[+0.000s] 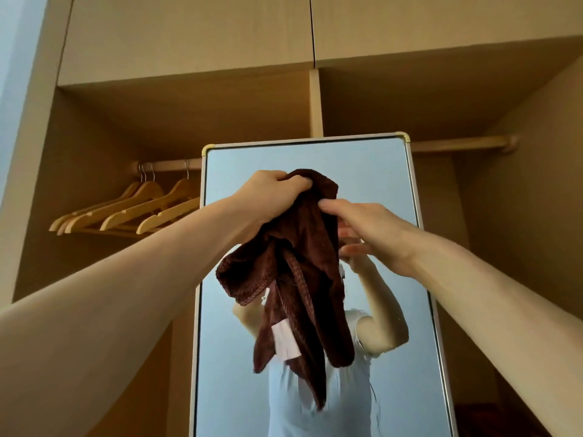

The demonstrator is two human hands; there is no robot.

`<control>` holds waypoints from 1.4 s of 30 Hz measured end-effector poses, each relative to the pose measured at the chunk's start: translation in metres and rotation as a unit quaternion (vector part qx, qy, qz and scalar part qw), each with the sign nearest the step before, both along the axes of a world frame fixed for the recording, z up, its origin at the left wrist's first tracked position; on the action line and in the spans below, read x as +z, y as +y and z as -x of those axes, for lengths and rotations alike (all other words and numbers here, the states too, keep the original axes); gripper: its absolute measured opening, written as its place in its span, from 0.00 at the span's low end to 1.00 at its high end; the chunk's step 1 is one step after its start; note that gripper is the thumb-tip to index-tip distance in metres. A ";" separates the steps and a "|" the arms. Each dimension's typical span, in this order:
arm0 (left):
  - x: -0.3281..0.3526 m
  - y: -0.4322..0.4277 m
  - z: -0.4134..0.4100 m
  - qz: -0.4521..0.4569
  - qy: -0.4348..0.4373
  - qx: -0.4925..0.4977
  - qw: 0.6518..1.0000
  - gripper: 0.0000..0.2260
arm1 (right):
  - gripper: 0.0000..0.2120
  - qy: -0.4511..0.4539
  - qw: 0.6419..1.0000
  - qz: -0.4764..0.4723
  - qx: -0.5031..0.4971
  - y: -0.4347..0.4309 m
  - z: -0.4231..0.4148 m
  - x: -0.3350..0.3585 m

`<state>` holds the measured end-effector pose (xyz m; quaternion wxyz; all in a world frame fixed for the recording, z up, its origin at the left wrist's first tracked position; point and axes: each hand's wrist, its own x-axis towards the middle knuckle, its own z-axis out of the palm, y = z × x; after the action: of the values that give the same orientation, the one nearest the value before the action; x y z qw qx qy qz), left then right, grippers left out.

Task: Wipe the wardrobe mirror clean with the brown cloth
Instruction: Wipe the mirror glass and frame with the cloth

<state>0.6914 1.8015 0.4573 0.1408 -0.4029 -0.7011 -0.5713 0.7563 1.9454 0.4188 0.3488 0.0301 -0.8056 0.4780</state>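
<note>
Preparation is going on before the wardrobe mirror: the left hand is clutching the top of the dangling brown cloth, the right hand pinching a fold beside it. The next move is likely calling for wadding it and pressing it onto the mirror.

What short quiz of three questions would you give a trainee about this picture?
1. True or false: the brown cloth is spread flat on the mirror.
2. What has the bunched top of the cloth in its grip? A) a clip B) the left hand C) a hook
3. Fill in: the wooden hangers hang on the rail to the ___ of the mirror.
Key: 1 false, it hangs bunched; 2 B; 3 left.
</note>
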 end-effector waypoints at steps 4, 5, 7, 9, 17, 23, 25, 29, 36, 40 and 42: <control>0.004 -0.004 0.000 0.035 -0.038 -0.028 0.998 0.15 | 0.11 0.089 0.993 0.062 0.051 -0.001 0.014 -0.006; 0.006 -0.005 0.002 0.058 -0.037 -0.014 0.998 0.19 | 0.11 0.111 0.993 0.044 0.011 -0.001 0.016 -0.004; 0.011 -0.006 0.008 0.071 -0.019 0.010 0.997 0.21 | 0.10 0.176 0.980 -0.024 -0.085 0.000 0.015 0.007; 0.019 -0.001 0.015 0.022 0.018 0.021 0.999 0.16 | 0.10 0.226 0.946 -0.131 -0.192 0.000 0.010 0.027; 0.040 0.046 0.043 -0.018 0.255 0.184 0.949 0.12 | 0.14 0.202 0.786 -0.399 -0.426 -0.023 0.032 0.007; 0.008 0.047 0.061 0.017 0.466 0.340 0.817 0.14 | 0.34 0.137 0.786 -0.444 -0.408 0.002 0.070 -0.076; -0.008 0.043 0.058 -0.005 0.590 0.313 0.745 0.12 | 0.32 0.173 0.779 -0.450 -0.400 0.012 0.074 -0.078; -0.038 0.025 0.073 0.103 0.696 0.270 0.657 0.16 | 0.29 0.214 0.761 -0.496 -0.359 0.033 0.072 -0.062; -0.002 0.024 0.078 0.181 0.602 0.443 0.639 0.28 | 0.29 0.183 0.660 -0.625 -0.374 0.040 0.055 0.038; 0.029 0.030 0.081 0.166 0.562 0.435 0.683 0.25 | 0.23 0.167 0.736 -0.539 -0.373 0.007 0.068 0.075; 0.016 0.024 0.088 0.161 0.539 0.403 0.722 0.25 | 0.24 0.172 0.756 -0.512 -0.368 -0.001 0.076 0.059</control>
<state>0.6031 1.8260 0.4734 0.6446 -0.3387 -0.6849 -0.0255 0.6800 1.9443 0.4776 0.5631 -0.0130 -0.8053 -0.1848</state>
